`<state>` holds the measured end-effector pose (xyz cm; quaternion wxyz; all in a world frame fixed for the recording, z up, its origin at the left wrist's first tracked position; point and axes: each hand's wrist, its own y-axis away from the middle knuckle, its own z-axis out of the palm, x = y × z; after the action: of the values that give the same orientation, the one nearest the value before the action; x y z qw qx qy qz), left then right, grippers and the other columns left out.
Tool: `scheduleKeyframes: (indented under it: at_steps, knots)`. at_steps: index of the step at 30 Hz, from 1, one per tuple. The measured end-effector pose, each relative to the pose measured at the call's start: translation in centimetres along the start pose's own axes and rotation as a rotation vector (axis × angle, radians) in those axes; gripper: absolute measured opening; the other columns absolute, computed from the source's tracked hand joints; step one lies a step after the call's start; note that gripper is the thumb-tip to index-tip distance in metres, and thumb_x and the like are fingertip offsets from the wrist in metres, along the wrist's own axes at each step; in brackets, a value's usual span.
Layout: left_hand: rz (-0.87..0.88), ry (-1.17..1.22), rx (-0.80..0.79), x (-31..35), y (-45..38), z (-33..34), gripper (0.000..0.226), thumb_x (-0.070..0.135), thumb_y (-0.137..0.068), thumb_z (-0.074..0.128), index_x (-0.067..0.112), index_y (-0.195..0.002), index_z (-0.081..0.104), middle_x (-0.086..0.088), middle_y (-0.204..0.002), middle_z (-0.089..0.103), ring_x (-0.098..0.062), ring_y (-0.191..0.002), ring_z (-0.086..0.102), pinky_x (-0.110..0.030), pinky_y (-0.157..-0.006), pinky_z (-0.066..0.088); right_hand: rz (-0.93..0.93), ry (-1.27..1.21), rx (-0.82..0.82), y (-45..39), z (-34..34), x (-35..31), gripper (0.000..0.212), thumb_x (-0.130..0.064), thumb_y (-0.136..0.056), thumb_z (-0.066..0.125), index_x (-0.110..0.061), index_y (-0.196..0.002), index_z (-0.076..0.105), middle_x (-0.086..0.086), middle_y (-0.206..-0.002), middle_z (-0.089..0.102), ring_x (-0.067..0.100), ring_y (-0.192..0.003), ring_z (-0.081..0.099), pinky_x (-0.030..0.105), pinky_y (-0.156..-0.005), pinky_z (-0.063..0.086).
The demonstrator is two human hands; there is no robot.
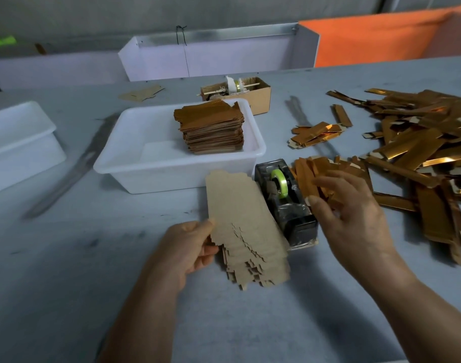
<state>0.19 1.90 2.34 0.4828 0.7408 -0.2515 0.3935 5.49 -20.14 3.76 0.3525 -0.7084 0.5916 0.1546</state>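
On the grey counter [93,258], a big pile of gold strips [412,150] lies right of the tape holder [285,203]. A white tub [145,179] sits behind the tape holder. My left hand [190,247] grips the brown card stack [245,231] just left of it. My right hand [355,213] spreads wide just right of it.

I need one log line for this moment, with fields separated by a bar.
left hand: holds fanned stack of cardboard blanks | right hand: open, over gold foil pieces | tape dispenser: between the hands
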Motion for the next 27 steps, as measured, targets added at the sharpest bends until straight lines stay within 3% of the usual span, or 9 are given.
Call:
scheduleKeyframes:
  at_steps: [4, 6, 9, 13, 16, 19, 22, 25, 27]
  knots:
    - [0.113, -0.186, 0.097, 1.0, -0.5, 0.7, 0.06, 0.064, -0.081, 0.059, 0.004, -0.077, 0.066, -0.009, -0.073, 0.069, -0.022, -0.063, 0.062, -0.032, -0.069, 0.053, -0.01, -0.037, -0.054, 0.5, 0.1, -1.1, 0.027, -0.028, -0.09, 0.056, -0.025, -0.117, 0.06, -0.004, -0.139, 0.039, 0.016, -0.114, 0.05, 0.013, -0.075, 0.039]
    - [0.158, -0.166, 0.098, 1.3, -0.8, 1.3, 0.05, 0.053, -0.08, 0.068, 0.004, -0.074, 0.061, -0.009, -0.072, 0.067, -0.026, -0.065, 0.061, -0.035, -0.071, 0.051, -0.022, -0.035, -0.06, 0.7, 0.0, -1.4, 0.027, -0.028, -0.09, 0.056, -0.026, -0.116, 0.06, -0.005, -0.139, 0.04, 0.008, -0.104, 0.049, 0.006, -0.07, 0.035]
    - [0.071, -0.003, 0.074, 1.4, -1.6, 1.2, 0.028, 0.031, -0.078, 0.078, 0.006, -0.082, 0.065, -0.013, -0.087, 0.072, -0.025, -0.067, 0.061, -0.035, -0.072, 0.052, -0.039, -0.035, -0.059, 1.1, -0.3, -1.4, 0.024, -0.026, -0.09, 0.057, -0.025, -0.113, 0.062, -0.006, -0.135, 0.044, 0.002, -0.095, 0.045, 0.002, -0.058, 0.032]
    - [0.116, -0.071, 0.125, 1.0, -1.5, 0.2, 0.014, 0.024, -0.085, 0.071, 0.01, -0.083, 0.069, -0.01, -0.079, 0.07, -0.016, -0.057, 0.054, -0.03, -0.065, 0.049, -0.009, -0.048, -0.083, 1.3, -0.5, -1.1, 0.023, -0.024, -0.09, 0.057, -0.024, -0.112, 0.064, -0.005, -0.133, 0.048, 0.005, -0.096, 0.047, 0.004, -0.064, 0.032]
    - [0.358, -0.442, 0.34, 1.0, -0.4, 0.1, 0.025, 0.026, -0.092, 0.062, 0.004, -0.083, 0.072, -0.011, -0.074, 0.069, -0.026, -0.07, 0.063, -0.031, -0.069, 0.048, 0.01, -0.037, -0.084, 1.4, -0.6, -1.2, 0.025, -0.024, -0.091, 0.056, -0.024, -0.115, 0.062, -0.004, -0.134, 0.048, 0.009, -0.105, 0.049, 0.012, -0.073, 0.035]
    - [0.597, -0.382, 0.487, 1.6, 1.4, 0.2, 0.021, 0.024, -0.092, 0.061, 0.012, -0.079, 0.071, -0.004, -0.071, 0.065, -0.022, -0.07, 0.061, -0.025, -0.06, 0.042, 0.016, -0.093, -0.062, 1.7, -0.8, -1.7, 0.03, -0.028, -0.09, 0.055, -0.026, -0.12, 0.058, -0.008, -0.127, 0.05, -0.001, -0.095, 0.052, 0.006, -0.067, 0.036]
    - [0.542, -0.031, 0.31, 2.1, 2.7, 0.1, 0.026, 0.022, -0.088, 0.066, 0.02, -0.063, 0.068, 0.004, -0.057, 0.063, -0.01, -0.056, 0.062, -0.029, -0.063, 0.049, 0.11, -0.278, -0.077, 2.1, -0.9, -2.2, 0.036, -0.04, -0.086, 0.054, -0.031, -0.122, 0.053, -0.021, -0.107, 0.053, -0.013, -0.084, 0.049, 0.004, -0.058, 0.039]
    - [0.397, 0.195, -0.038, 2.3, 3.8, 0.4, 0.021, 0.019, -0.087, 0.065, 0.014, -0.068, 0.073, -0.011, -0.079, 0.074, -0.016, -0.068, 0.067, -0.037, -0.076, 0.055, 0.328, -0.742, -0.272, 2.5, -1.1, -3.1, 0.051, -0.056, -0.071, 0.058, -0.03, -0.115, 0.059, -0.013, -0.094, 0.069, 0.004, -0.089, 0.066, 0.015, -0.067, 0.051]
    - [0.379, 0.219, -0.133, 2.1, 4.1, 1.0, 0.02, 0.017, -0.087, 0.064, 0.011, -0.07, 0.073, -0.012, -0.084, 0.075, -0.022, -0.075, 0.07, -0.035, -0.075, 0.057, 0.409, -0.943, -0.387, 2.7, -1.1, -3.4, 0.048, -0.051, -0.067, 0.063, -0.026, -0.108, 0.065, -0.007, -0.095, 0.072, 0.01, -0.089, 0.069, 0.025, -0.072, 0.055]
